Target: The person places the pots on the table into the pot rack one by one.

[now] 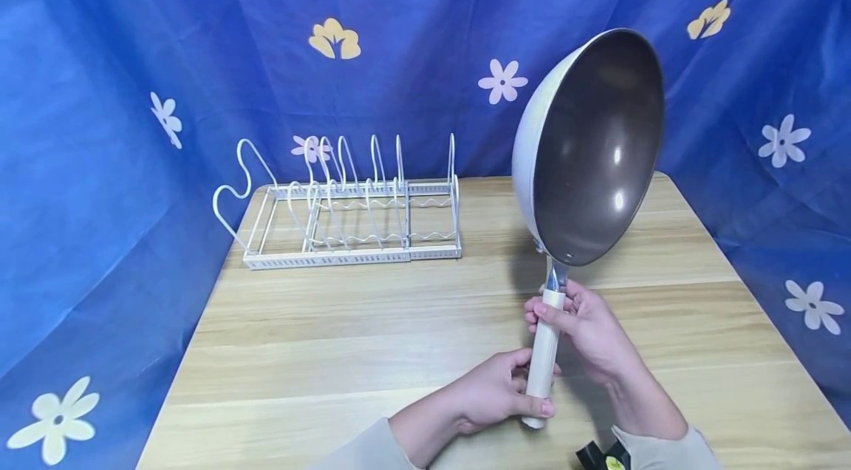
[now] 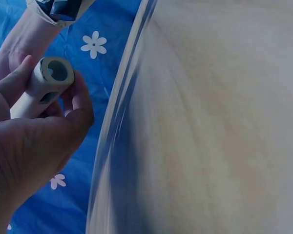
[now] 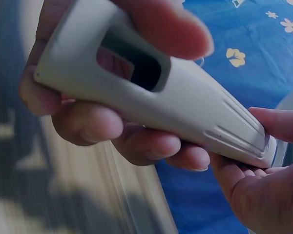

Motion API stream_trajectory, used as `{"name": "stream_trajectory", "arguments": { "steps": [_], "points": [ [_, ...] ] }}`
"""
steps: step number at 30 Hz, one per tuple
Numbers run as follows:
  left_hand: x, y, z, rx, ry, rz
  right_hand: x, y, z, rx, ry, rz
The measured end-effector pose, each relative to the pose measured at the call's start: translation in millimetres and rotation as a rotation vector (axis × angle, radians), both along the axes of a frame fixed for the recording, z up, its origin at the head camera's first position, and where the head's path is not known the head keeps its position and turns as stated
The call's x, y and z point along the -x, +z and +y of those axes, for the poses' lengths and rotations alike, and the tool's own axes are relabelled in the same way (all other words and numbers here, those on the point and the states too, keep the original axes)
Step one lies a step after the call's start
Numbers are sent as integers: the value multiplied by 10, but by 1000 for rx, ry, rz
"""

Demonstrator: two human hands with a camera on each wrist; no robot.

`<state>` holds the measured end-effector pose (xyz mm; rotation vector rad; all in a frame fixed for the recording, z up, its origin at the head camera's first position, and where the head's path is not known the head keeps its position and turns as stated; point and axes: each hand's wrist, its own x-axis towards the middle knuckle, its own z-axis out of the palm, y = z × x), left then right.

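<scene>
A white wok with a dark non-stick inside is held upright above the wooden table, bowl facing me. Its cream handle points down toward me. My left hand grips the handle's lower end; the handle's end with its hanging hole shows between thumb and fingers. My right hand grips the handle's upper part near the metal neck. In the right wrist view the handle fills the frame, with fingers curled round it.
A white wire pot-and-lid rack with several upright dividers stands at the table's back left. Blue flowered cloth hangs behind and on both sides. A small black object lies at the near table edge by my right sleeve.
</scene>
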<state>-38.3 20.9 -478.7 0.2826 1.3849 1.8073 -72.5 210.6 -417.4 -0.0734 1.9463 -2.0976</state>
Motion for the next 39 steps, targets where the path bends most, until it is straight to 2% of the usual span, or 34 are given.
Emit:
{"name": "stream_trajectory", "arguments": {
  "steps": [5, 10, 16, 24, 32, 39],
  "points": [
    [-29, 2, -43, 11, 35, 6, -10, 17, -66, 24, -2, 1],
    [-100, 40, -90, 75, 90, 70, -16, 26, -131, 16, 15, -9],
    [-167, 102, -180, 206, 135, 171, -5, 7, -176, 73, 86, 28],
    [-206, 199, -302, 248, 143, 279, 22, 41, -252, 146, 178, 103],
    [-281, 322, -415, 304, 217, 315, 85, 104, -403, 225, 279, 159],
    [-328, 416, -475, 370, 293, 388, 127, 195, -527, 264, 322, 185]
  ]
}}
